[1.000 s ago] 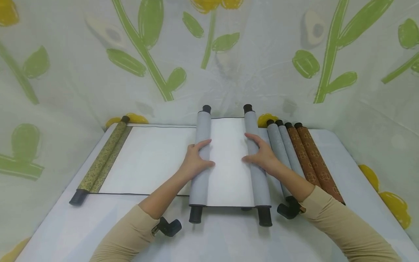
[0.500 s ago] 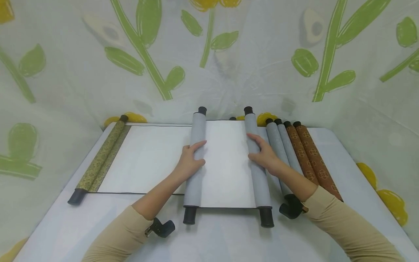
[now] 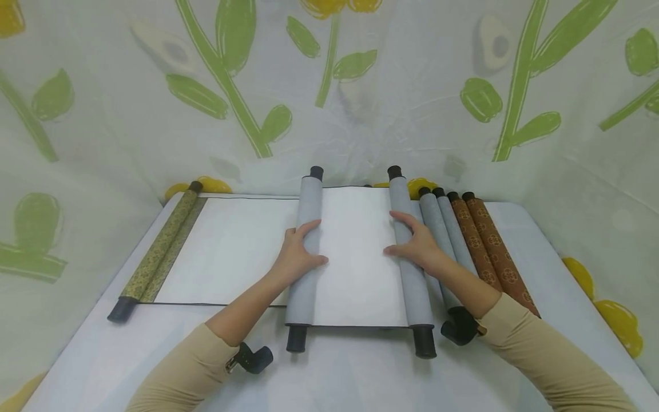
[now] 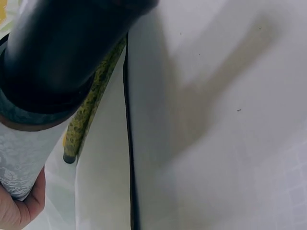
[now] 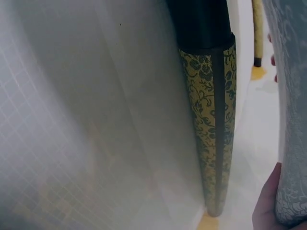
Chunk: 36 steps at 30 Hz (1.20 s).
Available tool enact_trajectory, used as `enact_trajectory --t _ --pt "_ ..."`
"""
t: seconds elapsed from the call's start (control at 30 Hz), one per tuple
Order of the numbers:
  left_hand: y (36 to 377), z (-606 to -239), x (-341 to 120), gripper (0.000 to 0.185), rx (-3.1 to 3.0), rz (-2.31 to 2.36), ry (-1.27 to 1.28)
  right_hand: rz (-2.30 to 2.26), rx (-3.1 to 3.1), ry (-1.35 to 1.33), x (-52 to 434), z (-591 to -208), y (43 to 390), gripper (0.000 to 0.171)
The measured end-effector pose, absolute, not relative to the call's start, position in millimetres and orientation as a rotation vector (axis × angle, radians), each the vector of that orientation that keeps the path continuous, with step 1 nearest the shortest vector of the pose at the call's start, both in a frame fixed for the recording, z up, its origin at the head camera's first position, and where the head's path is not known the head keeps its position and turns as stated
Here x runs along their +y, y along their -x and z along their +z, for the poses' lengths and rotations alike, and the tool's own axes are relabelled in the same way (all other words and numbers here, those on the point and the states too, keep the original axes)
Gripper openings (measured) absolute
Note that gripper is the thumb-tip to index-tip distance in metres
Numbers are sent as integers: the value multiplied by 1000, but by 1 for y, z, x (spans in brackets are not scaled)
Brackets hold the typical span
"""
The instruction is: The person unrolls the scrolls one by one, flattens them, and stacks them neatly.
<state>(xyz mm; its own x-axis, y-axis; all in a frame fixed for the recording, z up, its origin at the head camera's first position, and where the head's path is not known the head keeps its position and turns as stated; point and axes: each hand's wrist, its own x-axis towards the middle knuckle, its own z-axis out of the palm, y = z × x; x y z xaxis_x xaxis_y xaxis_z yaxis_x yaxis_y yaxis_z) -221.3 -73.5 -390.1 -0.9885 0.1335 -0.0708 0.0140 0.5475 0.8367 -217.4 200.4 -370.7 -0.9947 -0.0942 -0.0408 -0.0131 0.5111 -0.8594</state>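
Note:
A grey scroll lies partly unrolled in the middle of the table, with white paper [image 3: 355,257] stretched between its two rolls. My left hand [image 3: 297,254] grips the left roll [image 3: 305,286], fingers curled over its top and thumb on the paper side. My right hand [image 3: 418,243] holds the right roll [image 3: 414,292] the same way. Both rolls end in black caps. In the left wrist view I see the near cap [image 4: 53,52], the grey roll [image 4: 21,153] and a bit of my hand [image 4: 19,211]. The right wrist view shows the grey roll [image 5: 292,96] beside my palm [image 5: 266,201].
Under the grey scroll lies a wider open scroll, its white sheet [image 3: 231,246] ending in a green-gold brocade roll [image 3: 159,252] at the left; its other brocade roll [image 5: 213,120] lies beneath. Two grey [image 3: 443,229] and two brown rolled scrolls [image 3: 489,246] lie at the right. Floral cloth walls surround the table.
The left roll has moved left under my left hand and the right roll slightly right, so the white span between them is wider.

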Motion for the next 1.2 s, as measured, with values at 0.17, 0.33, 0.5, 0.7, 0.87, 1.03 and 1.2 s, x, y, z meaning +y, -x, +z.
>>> enact_trajectory --t 0.17,0.33,0.5,0.7,0.87,1.03,1.2 --pt "222 -388 -76 78 2648 1423 -119 -1521 2645 115 202 -369 217 84" --pt "225 -388 -81 77 2670 1399 -142 -1498 2628 101 205 -368 216 83" --pt "225 -388 -85 71 2644 1410 -202 -1499 2608 90 208 -368 216 81" --pt "227 -388 -88 66 2635 1419 -201 -1526 2612 72 211 -368 216 77" --pt "227 -389 -88 75 2666 1401 -183 -1532 2629 64 211 -369 216 84" --pt "228 -389 -88 80 2698 1371 -175 -1521 2637 60 211 -369 217 90" --pt "229 -387 -90 81 2701 1346 -145 -1501 2649 46 211 -369 218 88"
